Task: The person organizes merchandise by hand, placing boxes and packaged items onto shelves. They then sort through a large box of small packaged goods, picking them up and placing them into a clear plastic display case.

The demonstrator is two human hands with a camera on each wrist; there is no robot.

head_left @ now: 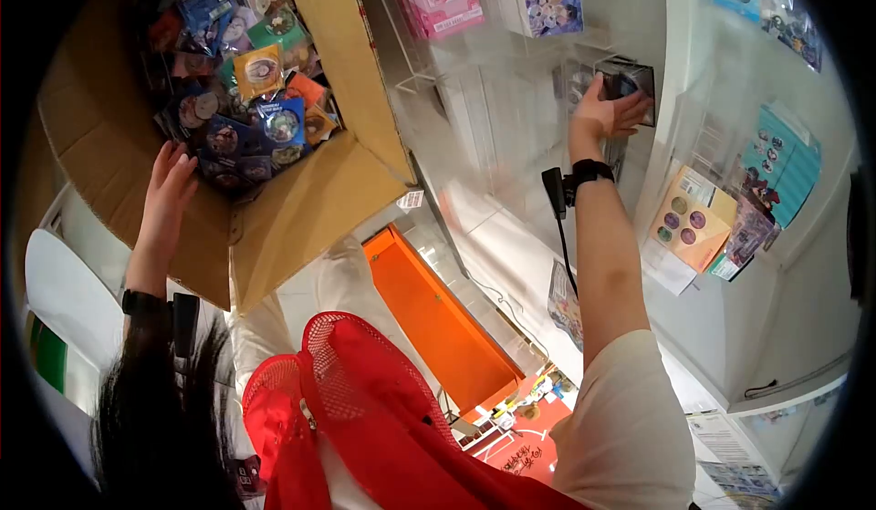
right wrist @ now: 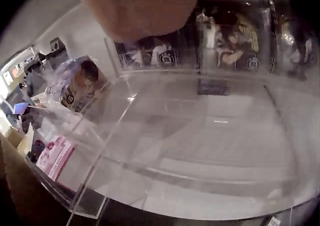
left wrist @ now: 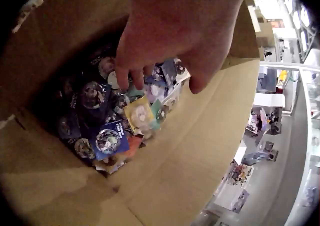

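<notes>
At the upper left of the head view, a cardboard box [head_left: 306, 213] holds a heap of wrapped round badges [head_left: 283, 122]. The left hand [head_left: 164, 204] is at the box's left side, fingers extended and a little apart, gripping nothing visible. At the upper right, the right hand [head_left: 607, 116] is open, its fingers stretched over dark packages [head_left: 631, 79] beside a clear display stand [head_left: 511, 118]. A pink box [head_left: 444, 4] and a blue-purple box [head_left: 553, 5] are at the top; an orange container [head_left: 438, 309] lies below centre.

In the left wrist view, the left hand comes in from the top, its fingers loose above the badges, which fill the dark hollow left of centre. A yellow packet [left wrist: 140, 115] lies near the heap's middle.

In the right wrist view, the hand's fingers are hidden, so its grip cannot be told here. Dark packages line the upper right behind clear plastic; the pink box is at the lower left.
</notes>
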